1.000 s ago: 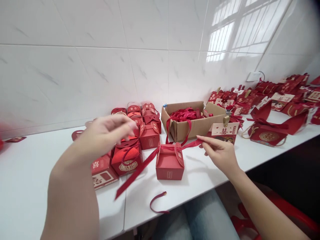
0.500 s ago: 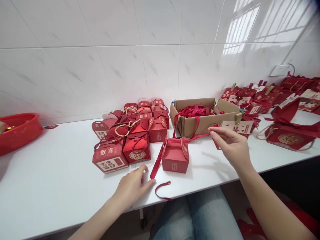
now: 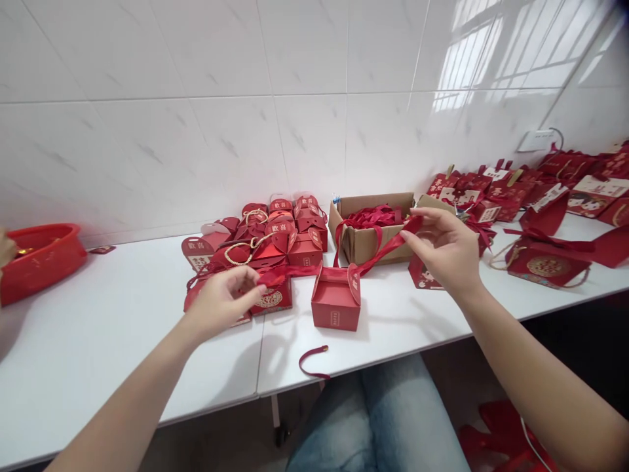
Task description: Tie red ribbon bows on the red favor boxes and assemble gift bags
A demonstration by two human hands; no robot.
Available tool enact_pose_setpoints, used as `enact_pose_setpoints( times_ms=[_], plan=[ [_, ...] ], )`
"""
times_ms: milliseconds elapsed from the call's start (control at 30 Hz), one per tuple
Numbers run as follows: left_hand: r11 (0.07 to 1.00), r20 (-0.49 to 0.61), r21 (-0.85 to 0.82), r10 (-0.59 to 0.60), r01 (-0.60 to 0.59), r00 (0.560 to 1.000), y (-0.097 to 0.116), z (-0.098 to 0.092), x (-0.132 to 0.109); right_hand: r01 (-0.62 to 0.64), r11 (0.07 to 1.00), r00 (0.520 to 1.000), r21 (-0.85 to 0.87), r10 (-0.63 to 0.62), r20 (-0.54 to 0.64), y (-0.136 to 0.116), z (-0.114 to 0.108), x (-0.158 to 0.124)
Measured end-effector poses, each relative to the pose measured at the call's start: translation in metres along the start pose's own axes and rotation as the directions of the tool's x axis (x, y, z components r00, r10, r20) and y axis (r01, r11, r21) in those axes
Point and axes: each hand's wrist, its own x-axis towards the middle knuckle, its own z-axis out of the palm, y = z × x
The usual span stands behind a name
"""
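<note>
A small red gift box (image 3: 336, 305) stands upright on the white table, with a red ribbon (image 3: 381, 255) running through its top to both sides. My left hand (image 3: 223, 298) is raised to the left of the box, its fingers closed on one end of the ribbon. To the right, my right hand (image 3: 442, 246) pinches the other end between thumb and fingers. The ribbon is stretched out nearly straight on both sides. A short dark red strap (image 3: 313, 360) lies curled near the front edge. Part of the packed boxes is hidden behind my left hand.
Several finished red boxes (image 3: 307, 246) cluster behind on the left. An open cardboard box (image 3: 388, 244) holds loose red ribbons. More red gift boxes (image 3: 550, 261) line the right side. At far left, another person's hand (image 3: 6, 248) is by a red basin (image 3: 49, 275).
My left hand has risen from the table and now holds the ribbon's left end, lifted off the table. My right hand has raised the right end slightly. The view shifted a little.
</note>
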Motion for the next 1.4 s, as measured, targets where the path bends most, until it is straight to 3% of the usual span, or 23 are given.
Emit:
enact_pose_setpoints(
  times_ms=[100,200,433,633,933,1100,1267,1400],
  plan=[
    [0.997,-0.092,-0.068,0.034,-0.041,0.995,0.028,-0.021,0.016,-0.017,0.997,1.0,0.079,0.017,0.007,-0.004,0.004,0.008],
    [0.988,-0.108,-0.147,0.032,-0.048,0.994,0.054,-0.033,0.031,-0.061,0.988,0.998,0.14,0.062,-0.003,-0.01,0.007,0.016],
    [0.947,-0.089,-0.276,0.145,-0.164,0.985,0.091,-0.033,0.053,-0.228,0.905,0.973,0.359,0.226,0.048,-0.017,0.012,0.026],
    [0.941,-0.106,-0.284,0.161,-0.185,0.981,0.103,-0.024,0.072,-0.301,0.811,0.951,0.503,0.294,0.094,-0.014,0.017,0.037],
    [0.944,-0.122,-0.261,0.175,-0.202,0.977,0.112,-0.017,0.076,-0.336,0.73,0.91,0.596,0.414,0.007,-0.018,0.022,0.056],
    [0.957,-0.106,-0.219,0.171,-0.191,0.98,0.112,-0.022,0.072,-0.33,0.789,0.918,0.518,0.397,-0.02,-0.026,0.016,0.063],
    [0.976,-0.086,-0.137,0.16,-0.171,0.983,0.121,-0.029,0.066,-0.244,0.876,0.963,0.415,0.271,-0.006,-0.028,0.015,0.065],
    [0.969,-0.106,-0.09,0.221,-0.23,0.97,0.131,-0.032,0.065,-0.248,0.897,0.969,0.366,0.239,0.071,-0.032,0.018,0.066]
  ],
)
